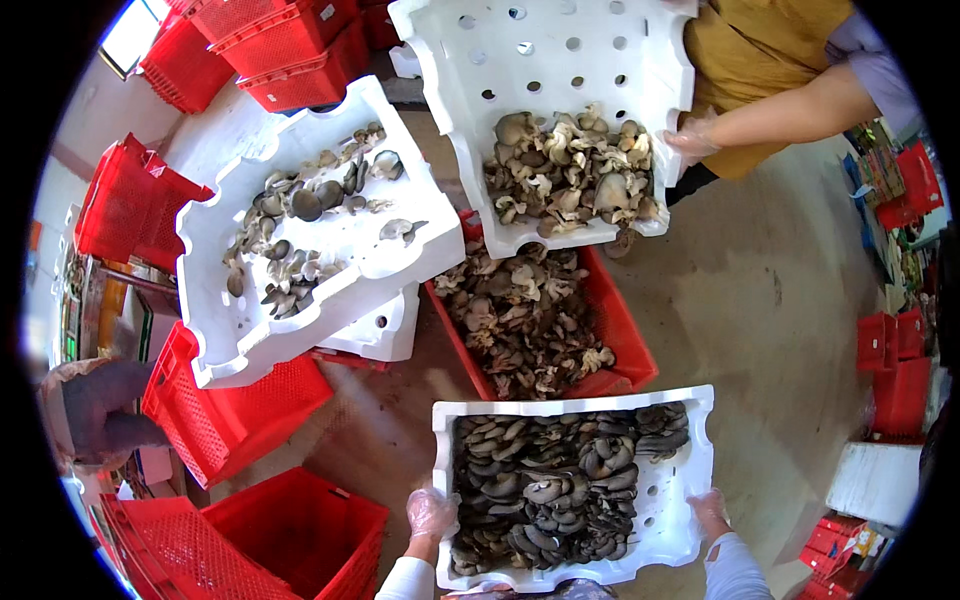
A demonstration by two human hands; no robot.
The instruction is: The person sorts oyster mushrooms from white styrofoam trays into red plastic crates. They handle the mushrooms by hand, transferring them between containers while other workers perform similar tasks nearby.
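My left hand, in a clear plastic glove, grips the left side of a white foam crate. On the opposite side, my right hand holds the same crate, also gloved. Dark grey oyster mushrooms lie in packed clusters inside it; a strip of perforated white floor shows at the right. Just beyond its far edge is a red plastic crate heaped with paler, ragged mushrooms. Above that, a co-worker's gloved hand holds a tilted white foam crate whose loose mushrooms lie at its lower end.
Another white foam crate with scattered mushrooms rests at the left on further crates. Red crates stand at lower left, with red stacks behind. Another person is at the far left. More crates line the right.
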